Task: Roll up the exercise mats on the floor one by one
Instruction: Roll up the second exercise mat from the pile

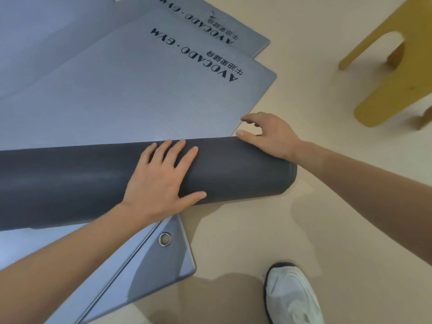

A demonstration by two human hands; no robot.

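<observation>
A dark grey roll (pixel 70 181) of exercise mat lies across the frame from the 9 o'clock edge to just right of centre, where its round end stops on the beige floor (pixel 339 218). The left hand (pixel 161 181) lies flat on top of the roll, fingers straight and spread, thumb out along the near side, gripping nothing. The right hand (pixel 271 134) sits at the roll's far right end, at 2 o'clock from the left hand; its thumb tip touches the roll's upper edge and its fingers are loosely bent above the mat's side edge, closed around nothing. The unrolled stretch of the mat (pixel 140 94), blue-grey and printed AVOCADO·GYM, runs from the roll toward 11 o'clock, its rounded corner at 1 o'clock. A second mat (pixel 247 31) with the same print pokes out from under it further toward 12 o'clock, and a third mat (pixel 46 31) overlaps at 10 o'clock. Under the roll at 7 o'clock another flat mat (pixel 163 272) shows a corner with a metal grommet (pixel 165 239). Open floor spreads from 2 to 5 o'clock, bounded by a yellow wooden stool (pixel 385 94) at 2 o'clock and a white shoe (pixel 292 298) at 5 o'clock.
</observation>
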